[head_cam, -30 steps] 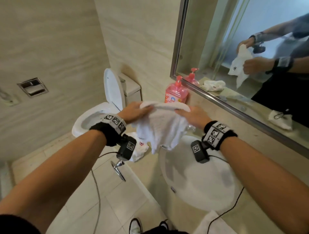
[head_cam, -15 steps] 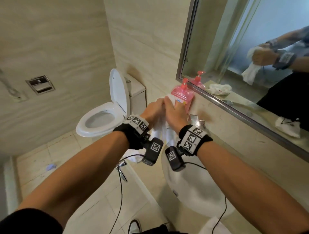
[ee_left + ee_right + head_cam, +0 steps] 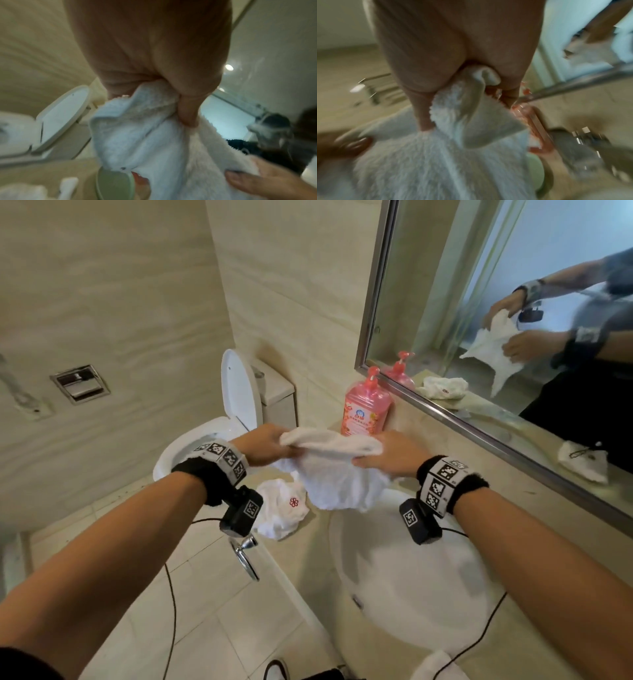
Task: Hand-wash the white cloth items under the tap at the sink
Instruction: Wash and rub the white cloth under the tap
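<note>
I hold a white terry cloth stretched between both hands above the far rim of the white sink. My left hand grips its left end, with thumb and fingers closed on the fabric. At the cloth's right end my right hand pinches a folded edge. The lower part hangs loose over the basin. A second white cloth with a red flower mark lies crumpled on the counter left of the sink. The tap is hidden behind the cloth.
A pink pump bottle stands against the wall behind the cloth, under the mirror. The toilet with raised lid is at the left. Another white cloth lies at the sink's near edge. A chrome ring hangs off the counter.
Half a second ago my hands were pressed together with the cloth bunched between them. They have moved apart and the cloth is stretched out again.
</note>
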